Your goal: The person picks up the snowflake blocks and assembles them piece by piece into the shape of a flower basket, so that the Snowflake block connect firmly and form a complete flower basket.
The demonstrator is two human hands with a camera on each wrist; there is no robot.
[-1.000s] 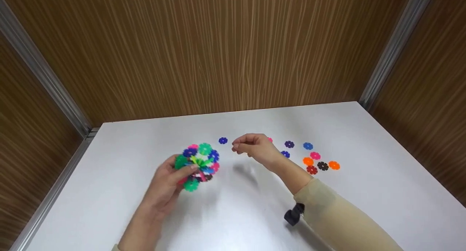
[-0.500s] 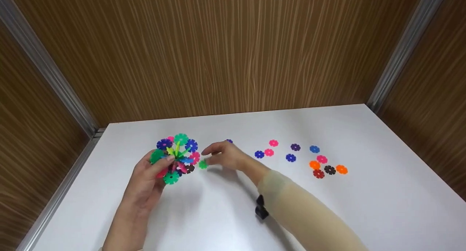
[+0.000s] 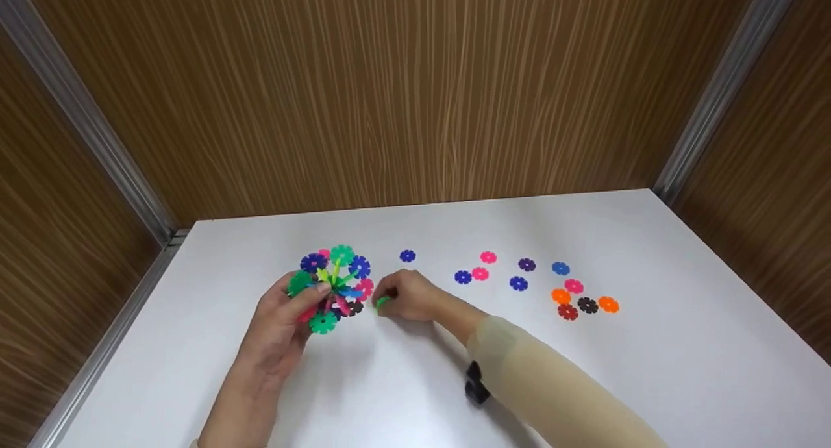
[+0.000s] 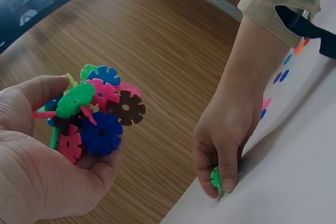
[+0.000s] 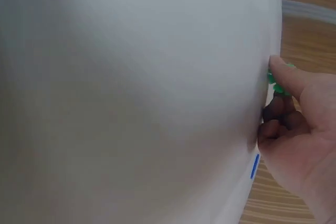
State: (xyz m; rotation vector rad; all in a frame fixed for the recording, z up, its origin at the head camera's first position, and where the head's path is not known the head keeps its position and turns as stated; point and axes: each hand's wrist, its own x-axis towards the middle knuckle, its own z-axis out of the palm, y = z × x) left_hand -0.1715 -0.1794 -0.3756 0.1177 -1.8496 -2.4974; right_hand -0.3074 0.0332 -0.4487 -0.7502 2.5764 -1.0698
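My left hand (image 3: 279, 318) grips a ball-like cluster of interlocked plastic snowflake discs (image 4: 102, 132), with green, blue, pink, brown and yellow notched pieces facing several ways. The thumb presses on the cluster's middle in the head view. Just to its right, my right hand (image 3: 409, 297) is low over the table and pinches a single green snowflake disc (image 4: 216, 179) between thumb and fingers. In the right wrist view the same green disc (image 5: 278, 85) shows partly behind the thumb. Much of the cluster's underside is hidden by the left palm.
Loose snowflake discs lie flat on the white table (image 3: 389, 396). A blue disc (image 3: 408, 256) is behind the right hand. Farther right are pink (image 3: 488, 257), purple (image 3: 527, 264), orange (image 3: 608, 304), black (image 3: 587, 305) and red (image 3: 568, 311) discs. Wood-grain panels (image 3: 415, 97) wall the back and sides.
My right hand moved left and down to the table beside the cluster, where its fingers closed on the green disc. The left hand shifted left, then slightly back right, still holding the cluster.
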